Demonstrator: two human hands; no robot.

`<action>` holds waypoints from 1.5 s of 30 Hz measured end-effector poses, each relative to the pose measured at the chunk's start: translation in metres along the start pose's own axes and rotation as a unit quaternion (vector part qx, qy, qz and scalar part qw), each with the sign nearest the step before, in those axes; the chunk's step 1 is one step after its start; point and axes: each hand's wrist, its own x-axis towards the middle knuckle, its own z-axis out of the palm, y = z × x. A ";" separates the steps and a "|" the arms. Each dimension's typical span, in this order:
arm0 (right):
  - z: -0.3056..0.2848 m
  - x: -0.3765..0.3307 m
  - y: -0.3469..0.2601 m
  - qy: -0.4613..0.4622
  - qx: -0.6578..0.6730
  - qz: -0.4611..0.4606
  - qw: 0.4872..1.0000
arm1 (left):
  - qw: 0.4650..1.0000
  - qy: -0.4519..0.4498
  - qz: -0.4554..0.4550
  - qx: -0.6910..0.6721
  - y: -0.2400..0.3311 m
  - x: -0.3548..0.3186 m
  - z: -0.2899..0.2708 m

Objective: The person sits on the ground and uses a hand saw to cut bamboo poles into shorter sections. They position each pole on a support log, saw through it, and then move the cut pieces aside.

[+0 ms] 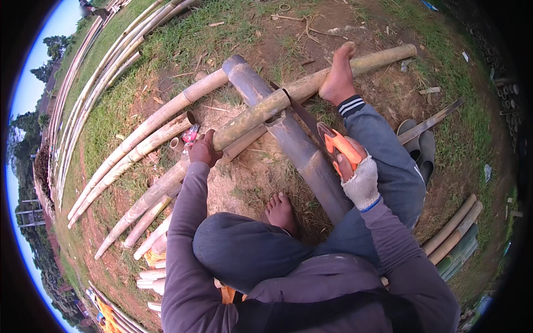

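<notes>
In my right hand (358,176), which wears a pale knitted glove with bare fingertips, is a handsaw (343,150) by its orange handle. Its dark blade reaches up and left to a greenish-tan bamboo pole (252,117) and meets it at a notch-like spot. My bare left hand (204,149) is closed on the near left end of that pole. The pole lies across a thick greyish bamboo trunk (300,145). My right bare foot (337,77) presses on the pole farther right. Part of the left fingers is hidden.
Several cut bamboo poles (147,125) lie to the left, with long ones (105,72) behind. A red-and-white packet (191,134) sits beside my left hand. Dark sandals (425,147) and a flat bamboo strip (430,122) are at right. More short poles (452,230) lie lower right.
</notes>
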 end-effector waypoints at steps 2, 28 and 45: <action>-0.017 -0.024 -0.024 0.008 -0.044 0.027 0.999 | 1.000 0.003 -0.007 0.001 0.000 -0.002 0.000; -0.008 -0.028 -0.012 0.013 -0.049 0.082 0.995 | 1.000 -0.007 -0.005 0.004 -0.001 -0.005 -0.005; -0.020 0.073 0.012 0.020 -0.238 -0.088 0.967 | 1.000 0.001 0.019 -0.003 0.014 0.007 -0.004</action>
